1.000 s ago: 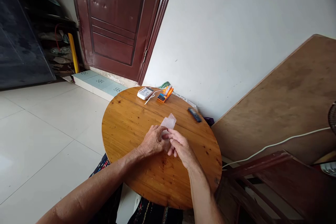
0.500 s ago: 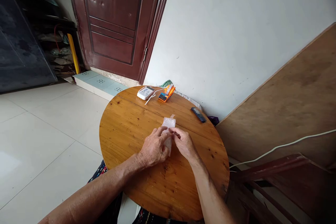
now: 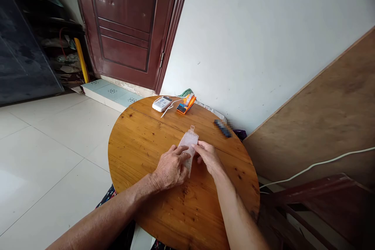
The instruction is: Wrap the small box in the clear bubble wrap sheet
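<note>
A piece of bubble wrap, folded into a flat, narrow packet, lies on the round wooden table in front of me. A small clear strip, which looks like tape, sticks out at its far end. My left hand lies over the packet's left side, its fingers reaching across and holding it down. My right hand pinches the right edge, thumb on top and fingers partly hidden beneath. What is inside the wrap, if anything, cannot be made out.
At the table's far edge are a white boxy device with a white cord and an orange tape dispenser. A dark, pixelated object lies at the right edge. A wall and a wooden board stand beyond.
My right hand has shifted slightly right, from the middle of the bubble wrap to its edge. More of the wrap's upper face shows. My left hand stays on it, nearly still.
</note>
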Available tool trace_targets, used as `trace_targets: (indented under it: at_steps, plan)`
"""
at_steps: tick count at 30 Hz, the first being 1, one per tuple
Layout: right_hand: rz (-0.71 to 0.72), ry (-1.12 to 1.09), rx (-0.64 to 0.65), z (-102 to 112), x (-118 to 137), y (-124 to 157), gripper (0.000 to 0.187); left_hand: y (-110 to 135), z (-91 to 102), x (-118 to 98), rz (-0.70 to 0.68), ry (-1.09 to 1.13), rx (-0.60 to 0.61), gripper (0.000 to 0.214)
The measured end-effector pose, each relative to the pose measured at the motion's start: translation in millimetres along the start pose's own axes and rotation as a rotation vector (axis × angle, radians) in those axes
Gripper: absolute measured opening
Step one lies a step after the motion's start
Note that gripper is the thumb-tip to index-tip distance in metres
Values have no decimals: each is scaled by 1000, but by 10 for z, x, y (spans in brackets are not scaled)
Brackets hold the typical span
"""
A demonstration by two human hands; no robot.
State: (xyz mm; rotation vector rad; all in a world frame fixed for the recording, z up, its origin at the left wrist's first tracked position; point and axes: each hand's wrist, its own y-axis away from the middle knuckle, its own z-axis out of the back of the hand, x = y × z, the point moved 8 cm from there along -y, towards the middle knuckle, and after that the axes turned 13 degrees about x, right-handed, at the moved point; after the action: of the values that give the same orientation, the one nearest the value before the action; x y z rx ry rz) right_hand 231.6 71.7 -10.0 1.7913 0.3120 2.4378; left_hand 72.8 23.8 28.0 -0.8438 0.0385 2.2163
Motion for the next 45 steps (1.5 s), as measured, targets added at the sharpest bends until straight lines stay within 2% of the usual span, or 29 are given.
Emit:
trace_targets:
  at_steps: [6, 11, 17, 21, 26, 31, 35, 37, 40, 45]
  plan:
    - [31, 39, -54, -89, -11, -170, 23, -19, 6, -18, -19, 5, 39, 42]
    - [118, 63, -137, -51, -17, -150, 23, -39, -40, 32, 22, 37, 50, 47]
    - [245, -187, -87, -88, 119, -50, 29, -36, -48, 48, 39, 52, 39, 49]
    - [242, -203, -38, -139, 252, 49, 24, -33, -64, 64, 35, 65, 26, 49]
    - [238, -36, 4, -153, 401, 207, 19, -12, -92, 123, 47, 97, -19, 47]
    - [331, 246, -15, -207, 557, 434, 12, 19, -100, 193, 109, 135, -25, 46]
    - [374, 407, -53, -298, 561, 610, 6, 51, -48, 300, 193, 210, -76, 42]
    - [412, 447, -62, -348, 537, 684, 7, 55, -33, 354, 213, 265, -97, 50]
    - [484, 502, -57, -422, 506, 784, 12, 32, -17, 354, 115, 334, -125, 59]
    - [572, 605, -36, -503, 469, 932, 13, 5, -60, 361, -38, 454, -112, 25]
